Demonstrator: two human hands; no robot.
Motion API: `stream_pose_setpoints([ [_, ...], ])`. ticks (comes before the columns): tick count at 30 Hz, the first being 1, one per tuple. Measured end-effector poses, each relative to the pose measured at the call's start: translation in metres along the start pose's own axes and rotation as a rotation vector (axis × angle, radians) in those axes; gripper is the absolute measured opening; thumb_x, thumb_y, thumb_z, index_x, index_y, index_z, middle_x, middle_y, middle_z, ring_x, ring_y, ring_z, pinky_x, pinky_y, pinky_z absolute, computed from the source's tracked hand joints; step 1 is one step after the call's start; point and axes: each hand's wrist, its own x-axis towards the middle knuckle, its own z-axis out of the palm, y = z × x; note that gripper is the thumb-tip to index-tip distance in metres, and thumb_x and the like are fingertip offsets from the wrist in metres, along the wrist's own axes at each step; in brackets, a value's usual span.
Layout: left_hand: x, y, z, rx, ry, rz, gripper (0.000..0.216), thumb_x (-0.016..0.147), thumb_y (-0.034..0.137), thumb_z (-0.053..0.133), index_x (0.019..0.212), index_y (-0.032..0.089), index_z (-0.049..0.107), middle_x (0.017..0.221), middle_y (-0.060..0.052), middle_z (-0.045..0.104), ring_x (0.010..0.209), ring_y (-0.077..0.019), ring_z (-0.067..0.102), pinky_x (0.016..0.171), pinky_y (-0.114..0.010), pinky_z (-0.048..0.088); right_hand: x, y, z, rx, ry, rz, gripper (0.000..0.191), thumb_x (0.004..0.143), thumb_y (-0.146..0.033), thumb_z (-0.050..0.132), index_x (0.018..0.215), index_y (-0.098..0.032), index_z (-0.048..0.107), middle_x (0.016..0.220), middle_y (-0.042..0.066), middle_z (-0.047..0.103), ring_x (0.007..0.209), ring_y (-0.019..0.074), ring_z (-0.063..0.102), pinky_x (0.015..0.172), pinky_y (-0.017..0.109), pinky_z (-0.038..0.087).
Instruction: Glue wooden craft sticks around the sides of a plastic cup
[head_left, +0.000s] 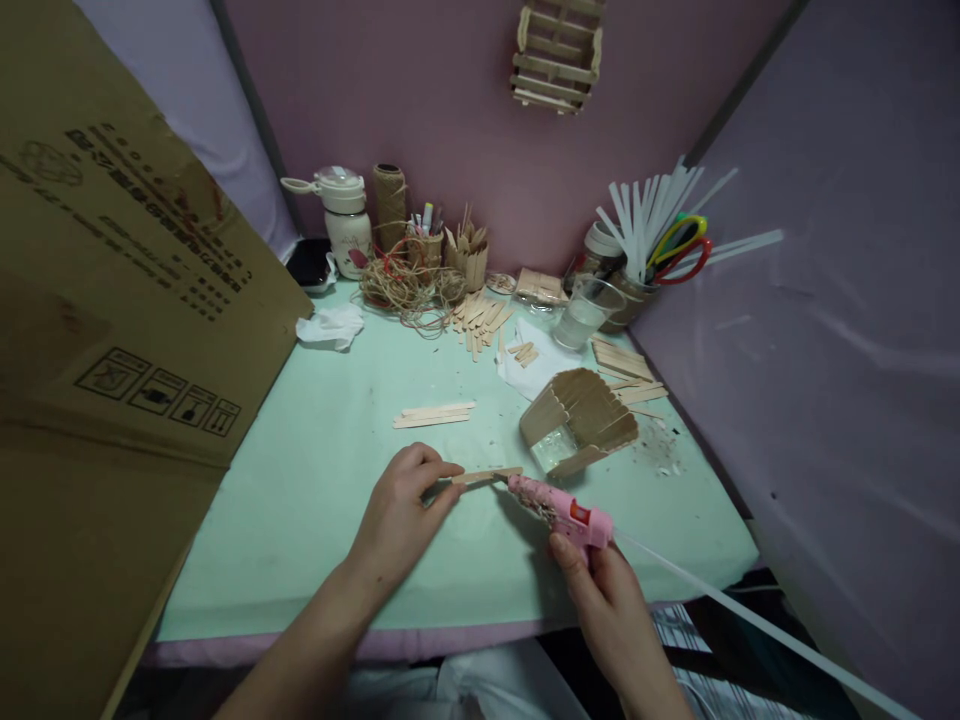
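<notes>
Between thumb and fingers, my left hand (409,500) pinches one end of a wooden craft stick (484,476), held roughly level above the table. My right hand (604,590) grips a pink hot glue gun (559,510) by its handle. The gun's metal nozzle meets the stick towards its right end. A long white glue stick (750,605) trails from the back of the gun to the lower right. Just beyond the gun, a basket made of craft sticks (600,410) lies tilted with its mouth facing up and right. Several loose craft sticks (433,414) lie side by side behind my left hand.
A large cardboard box (150,330) walls off the left. Along the back stand a white bottle (349,230), tangled twine (405,285), a clear plastic cup (585,315) and a holder with white glue sticks (649,225) and scissors (686,255). Stick pieces (480,318) lie before them.
</notes>
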Motion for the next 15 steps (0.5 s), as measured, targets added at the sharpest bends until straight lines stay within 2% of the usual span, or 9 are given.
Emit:
stream_pose_setpoints([
  [6, -0.0001, -0.0013, 0.0009, -0.003, 0.022, 0.006, 0.013, 0.087, 0.020, 0.064, 0.094, 0.022, 0.074, 0.084, -0.002, 0.060, 0.081, -0.0159, 0.060, 0.072, -0.028, 0.048, -0.0006, 0.0058, -0.0023, -0.058, 0.053, 0.052, 0.053, 0.082, -0.066, 0.054, 0.085, -0.016, 0.072, 0.073, 0.009, 0.071, 0.069, 0.0244, 0.064, 0.064, 0.034, 0.054],
  [8, -0.0003, -0.0019, 0.0013, -0.001, 0.025, 0.002, 0.013, 0.087, 0.020, 0.064, 0.094, 0.022, 0.074, 0.085, -0.002, 0.060, 0.082, -0.0159, 0.060, 0.072, -0.028, 0.048, 0.0003, 0.0068, -0.0040, -0.052, 0.064, 0.046, 0.053, 0.082, -0.065, 0.055, 0.088, -0.016, 0.072, 0.073, 0.009, 0.071, 0.071, 0.0252, 0.065, 0.066, 0.034, 0.055],
  [13, -0.0004, -0.0023, 0.0011, 0.009, 0.019, -0.007, 0.013, 0.087, 0.020, 0.063, 0.095, 0.023, 0.074, 0.085, -0.002, 0.060, 0.082, -0.0160, 0.060, 0.072, -0.028, 0.048, 0.0044, 0.0074, -0.0079, -0.015, 0.065, -0.009, 0.052, 0.083, -0.061, 0.055, 0.104, -0.017, 0.073, 0.087, 0.010, 0.074, 0.093, 0.0284, 0.069, 0.081, 0.037, 0.056],
  [15, -0.0003, -0.0021, 0.0007, 0.015, 0.016, -0.009, 0.013, 0.087, 0.021, 0.063, 0.095, 0.023, 0.074, 0.085, -0.002, 0.061, 0.083, -0.0162, 0.060, 0.073, -0.029, 0.048, 0.0052, 0.0091, -0.0085, -0.035, 0.075, 0.006, 0.053, 0.083, -0.062, 0.055, 0.103, -0.016, 0.073, 0.088, 0.011, 0.075, 0.091, 0.0282, 0.069, 0.081, 0.037, 0.057],
])
